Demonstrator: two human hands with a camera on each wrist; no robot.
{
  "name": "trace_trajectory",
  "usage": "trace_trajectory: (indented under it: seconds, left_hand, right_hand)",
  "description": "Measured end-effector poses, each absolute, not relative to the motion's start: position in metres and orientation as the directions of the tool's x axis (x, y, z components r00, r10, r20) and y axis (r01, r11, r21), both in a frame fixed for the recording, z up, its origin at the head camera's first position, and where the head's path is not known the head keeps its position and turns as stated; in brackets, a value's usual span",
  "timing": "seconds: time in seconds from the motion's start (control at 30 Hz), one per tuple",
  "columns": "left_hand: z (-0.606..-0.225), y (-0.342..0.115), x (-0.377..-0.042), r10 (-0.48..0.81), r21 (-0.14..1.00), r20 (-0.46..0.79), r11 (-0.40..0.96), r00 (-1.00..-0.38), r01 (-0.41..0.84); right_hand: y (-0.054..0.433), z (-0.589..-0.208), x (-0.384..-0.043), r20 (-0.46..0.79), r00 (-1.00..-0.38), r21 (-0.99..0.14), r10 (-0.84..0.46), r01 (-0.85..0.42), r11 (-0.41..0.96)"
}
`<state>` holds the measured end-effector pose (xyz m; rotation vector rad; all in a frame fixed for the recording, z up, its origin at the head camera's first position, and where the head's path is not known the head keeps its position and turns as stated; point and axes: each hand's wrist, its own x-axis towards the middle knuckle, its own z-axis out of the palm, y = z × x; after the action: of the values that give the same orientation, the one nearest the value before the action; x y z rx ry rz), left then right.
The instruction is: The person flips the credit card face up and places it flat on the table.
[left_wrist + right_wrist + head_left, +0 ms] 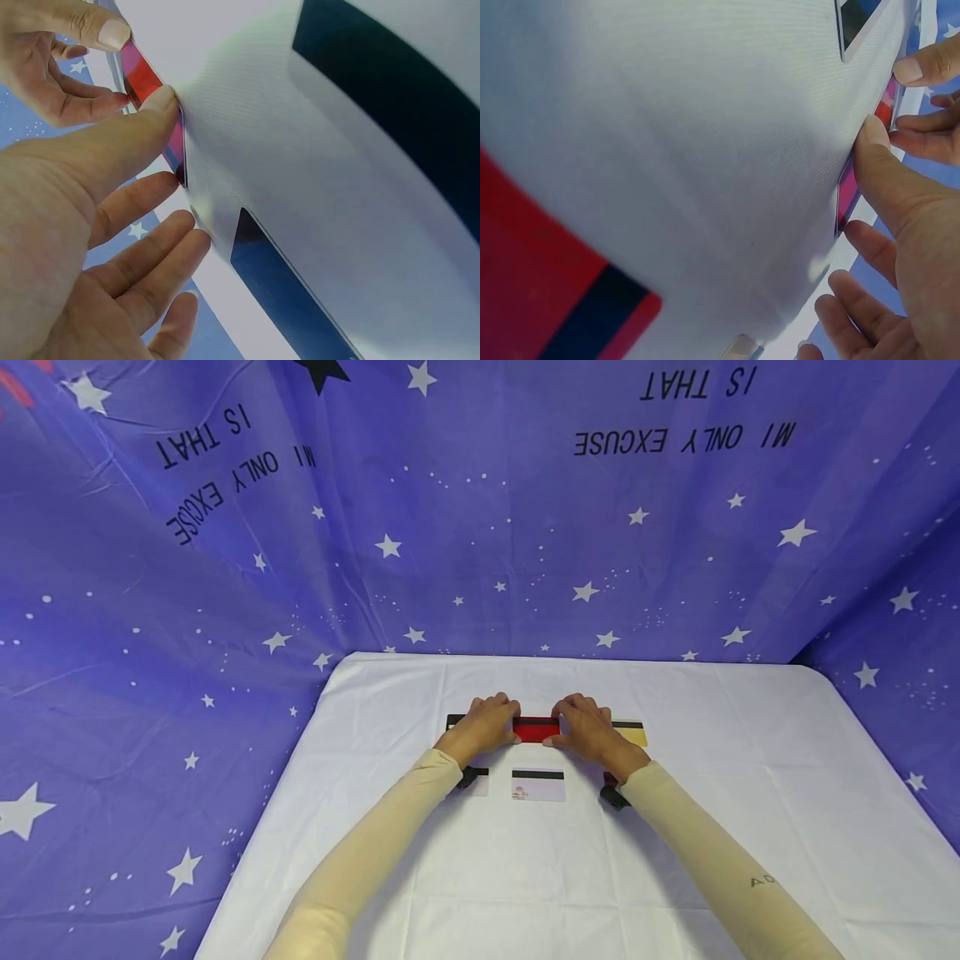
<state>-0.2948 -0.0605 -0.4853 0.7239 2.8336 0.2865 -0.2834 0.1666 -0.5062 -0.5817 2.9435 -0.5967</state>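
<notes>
A red card with a dark stripe lies in the middle of the back row on the white table. My left hand pinches its left end between thumb and index finger, the other fingers loosely spread. At the opposite end, my right hand pinches the card the same way. In the left wrist view, both thumbs sit along the near edge of the red card. Partly behind the left hand is a dark card. A yellow card with a black stripe sits just right of the right hand.
Nearer the person lies a pale card with a black stripe. Another pale card and a red card are partly covered by the wrists and black wrist cameras. A purple starry curtain hangs behind the white-covered table.
</notes>
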Motion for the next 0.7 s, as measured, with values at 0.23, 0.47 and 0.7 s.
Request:
trace_trajectory:
  seconds: [0.23,0.47,0.7]
  left_hand:
    - [-0.4848,-0.0597,-0.2950,0.489,0.240,-0.149,0.861,-0.860,0.448]
    - [-0.4858,-0.0604,-0.2949,0.504,0.249,-0.134,0.850,-0.853,0.463]
    - [-0.4858,-0.0612,-0.2938,0.521,0.248,-0.116,0.840,-0.846,0.483]
  right_hand:
    - [0.1666,-0.5073,-0.2844,-0.022,-0.929,-0.401,-0.370,-0.331,0.854]
    - [0.1658,-0.5072,-0.2833,-0.017,-0.931,-0.396,-0.366,-0.329,0.857]
    - [0.1679,-0.5076,-0.2824,0.010,-0.928,-0.397,-0.373,-0.346,0.850]
